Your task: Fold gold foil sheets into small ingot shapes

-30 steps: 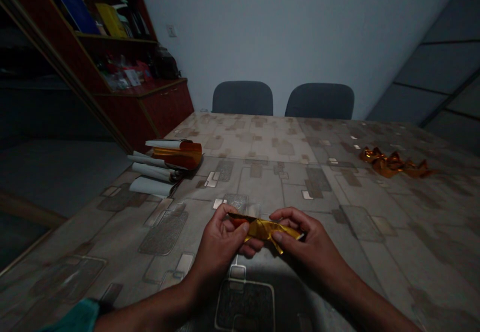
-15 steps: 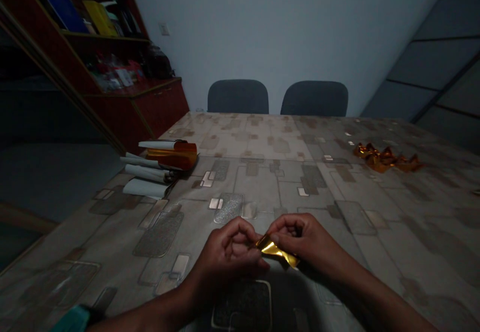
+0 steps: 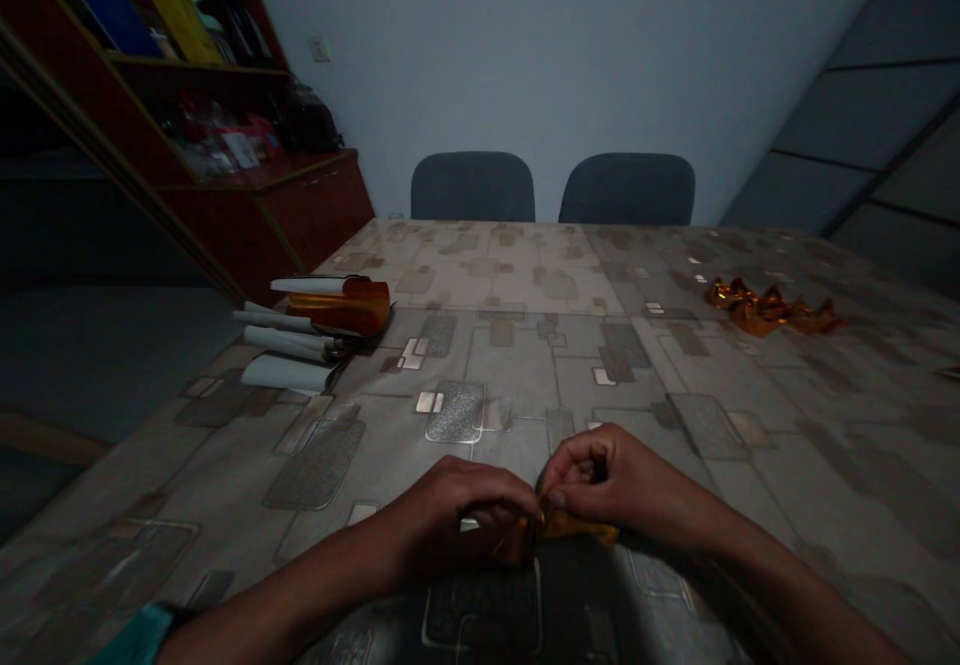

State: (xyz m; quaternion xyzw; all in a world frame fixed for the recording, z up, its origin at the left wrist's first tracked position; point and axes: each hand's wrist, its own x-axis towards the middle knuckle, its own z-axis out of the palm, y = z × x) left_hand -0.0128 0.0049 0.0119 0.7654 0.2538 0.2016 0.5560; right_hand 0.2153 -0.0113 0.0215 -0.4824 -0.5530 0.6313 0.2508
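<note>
A small folded piece of gold foil paper (image 3: 577, 527) is pinched between both hands, low over the near part of the table. My left hand (image 3: 480, 505) is closed on its left end, fingers bent down over it. On the other side, my right hand (image 3: 600, 475) grips the upper edge with thumb and index finger, the other fingers curled in. Part of the foil is hidden behind the fingers, so its exact folded shape cannot be made out.
Folded gold shapes (image 3: 772, 307) stand in a cluster at the right of the table. Rolled or bent gold sheets with pale backs (image 3: 330, 315) lie at the left. Two grey chairs (image 3: 472, 187) stand behind the patterned tablecloth (image 3: 510, 275), a red cabinet (image 3: 315, 200) at the far left.
My left hand has turned over, its fingers now pointing down onto the foil paper. The foil's shiny face has tilted and looks darker. My right hand keeps its pinch almost in place.
</note>
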